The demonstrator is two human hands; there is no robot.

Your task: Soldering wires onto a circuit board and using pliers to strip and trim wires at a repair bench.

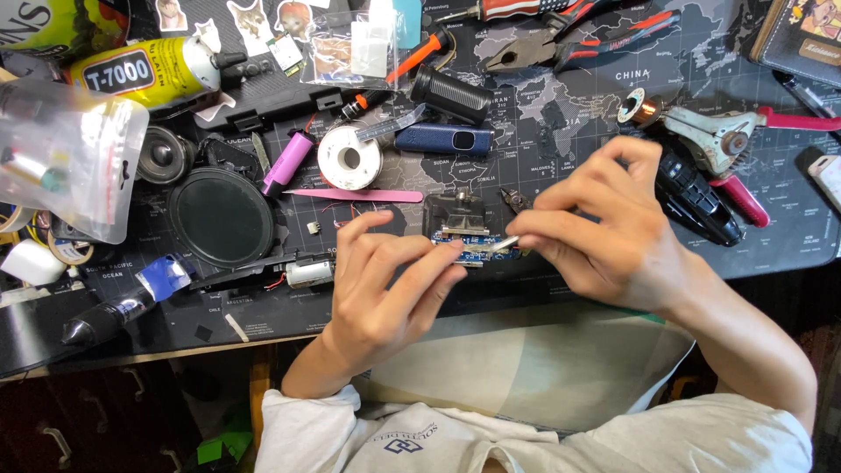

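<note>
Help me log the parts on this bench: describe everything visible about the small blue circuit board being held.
The small blue circuit board is a narrow strip, lying roughly level above the desk mat's near edge. A grey metal clamp-like block sits at its far side. The left hand pinches its left end; the right hand brings a thin silvery tool tip to its right part.

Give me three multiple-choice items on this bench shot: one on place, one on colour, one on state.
1. Where is the solder spool?
A. beside the purple cell
B. on the floor
C. in a hand

2. The tweezers lying on the mat are:
A. green
B. pink
C. white

3. The blue circuit board is:
A. lying untouched
B. bagged
C. held by the left hand, with the right hand bringing a thin tool to it

Answers: 1 A, they lie side by side; 2 B, pink shows plainly; 3 C, fingers pinch its edge.
</note>
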